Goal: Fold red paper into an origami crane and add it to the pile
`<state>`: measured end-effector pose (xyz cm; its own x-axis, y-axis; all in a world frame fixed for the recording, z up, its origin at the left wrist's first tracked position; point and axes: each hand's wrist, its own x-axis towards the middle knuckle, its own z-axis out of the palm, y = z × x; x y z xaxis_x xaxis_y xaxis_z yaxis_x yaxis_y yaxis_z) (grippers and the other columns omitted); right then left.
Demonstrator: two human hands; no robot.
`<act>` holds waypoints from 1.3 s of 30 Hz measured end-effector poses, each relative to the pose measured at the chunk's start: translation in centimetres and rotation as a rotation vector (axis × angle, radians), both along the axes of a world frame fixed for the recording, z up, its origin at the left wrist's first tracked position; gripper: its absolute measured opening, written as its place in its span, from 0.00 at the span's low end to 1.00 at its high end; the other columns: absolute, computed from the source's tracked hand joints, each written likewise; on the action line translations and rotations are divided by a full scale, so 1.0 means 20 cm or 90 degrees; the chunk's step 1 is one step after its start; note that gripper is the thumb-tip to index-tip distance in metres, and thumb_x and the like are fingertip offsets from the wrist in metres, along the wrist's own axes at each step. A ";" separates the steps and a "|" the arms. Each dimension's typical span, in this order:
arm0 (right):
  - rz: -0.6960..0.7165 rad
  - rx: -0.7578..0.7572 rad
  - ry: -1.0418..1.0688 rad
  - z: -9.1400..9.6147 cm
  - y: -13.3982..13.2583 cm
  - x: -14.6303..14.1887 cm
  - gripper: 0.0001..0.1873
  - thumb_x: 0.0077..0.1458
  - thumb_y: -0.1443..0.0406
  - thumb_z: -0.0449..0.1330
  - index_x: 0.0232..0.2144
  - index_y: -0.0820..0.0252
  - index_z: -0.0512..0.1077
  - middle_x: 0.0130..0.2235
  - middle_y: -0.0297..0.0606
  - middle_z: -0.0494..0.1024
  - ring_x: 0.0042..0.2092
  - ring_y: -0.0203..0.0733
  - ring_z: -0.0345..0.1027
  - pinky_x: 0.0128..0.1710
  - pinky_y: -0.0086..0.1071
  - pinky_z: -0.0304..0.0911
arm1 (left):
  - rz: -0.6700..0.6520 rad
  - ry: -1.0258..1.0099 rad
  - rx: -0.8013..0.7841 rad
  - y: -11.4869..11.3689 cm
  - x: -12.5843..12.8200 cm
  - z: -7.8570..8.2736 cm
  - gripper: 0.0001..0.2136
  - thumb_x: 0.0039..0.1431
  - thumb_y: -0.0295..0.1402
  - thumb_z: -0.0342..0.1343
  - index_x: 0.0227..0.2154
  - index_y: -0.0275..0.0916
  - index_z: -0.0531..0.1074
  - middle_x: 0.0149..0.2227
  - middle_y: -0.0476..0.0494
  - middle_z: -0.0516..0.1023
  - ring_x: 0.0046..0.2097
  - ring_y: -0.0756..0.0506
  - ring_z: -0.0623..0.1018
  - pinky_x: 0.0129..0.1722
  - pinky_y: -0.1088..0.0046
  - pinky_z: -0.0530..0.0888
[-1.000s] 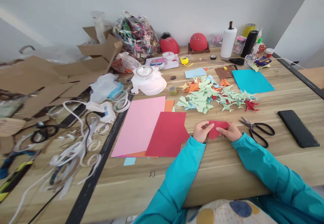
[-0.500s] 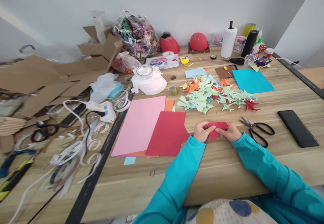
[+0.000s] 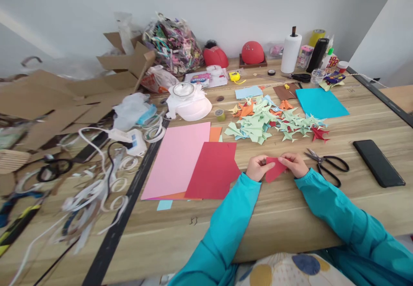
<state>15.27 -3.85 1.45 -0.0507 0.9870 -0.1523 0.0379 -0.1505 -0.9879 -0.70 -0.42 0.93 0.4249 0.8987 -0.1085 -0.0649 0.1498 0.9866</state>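
Between my two hands is a small piece of red paper [image 3: 274,172], held just above the table near its front. My left hand [image 3: 257,168] pinches its left side, thumb on top. At the upper right edge, my right hand [image 3: 294,164] grips the paper between thumb and fingers. Folds in it are hard to make out. Beyond my hands lies a heap of folded paper cranes [image 3: 258,120], mostly pale green, with orange, blue and red ones. Scissors [image 3: 322,161] with black handles lie partly open beside my right hand. Left of my hands rests a red paper sheet [image 3: 211,169].
A pink sheet [image 3: 180,156] lies partly under the red one. To the right are a black phone [image 3: 378,163] and a turquoise paper square [image 3: 321,103]. Tangled cables, a power strip [image 3: 137,143] and an open cardboard box [image 3: 125,70] crowd the left side.
My right hand has shifted its grip up to the paper's upper right edge. The red paper now shows as a flatter piece, turned slightly. My left hand has barely moved.
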 end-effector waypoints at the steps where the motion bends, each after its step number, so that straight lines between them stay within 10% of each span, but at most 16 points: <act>1: 0.002 -0.001 -0.004 0.00 0.00 0.00 0.19 0.44 0.52 0.59 0.21 0.64 0.69 0.14 0.30 0.66 0.16 0.29 0.58 0.15 0.24 0.54 | 0.002 -0.002 0.001 0.00 0.00 0.00 0.13 0.39 0.38 0.63 0.22 0.32 0.72 0.20 0.50 0.71 0.23 0.54 0.67 0.23 0.78 0.63; 16: 0.055 0.034 -0.020 -0.06 0.02 0.01 0.16 0.44 0.55 0.60 0.24 0.64 0.70 0.20 0.32 0.68 0.21 0.30 0.59 0.20 0.26 0.56 | 0.013 0.018 0.019 0.01 -0.01 0.00 0.14 0.46 0.38 0.58 0.34 0.34 0.76 0.38 0.41 0.77 0.40 0.45 0.74 0.39 0.72 0.69; 39: 0.089 0.000 0.016 -0.02 0.01 0.01 0.20 0.42 0.51 0.60 0.20 0.64 0.67 0.18 0.30 0.64 0.20 0.29 0.55 0.20 0.26 0.53 | -0.056 -0.061 0.021 -0.01 0.00 0.02 0.12 0.42 0.35 0.62 0.31 0.34 0.76 0.32 0.44 0.75 0.33 0.50 0.72 0.34 0.76 0.69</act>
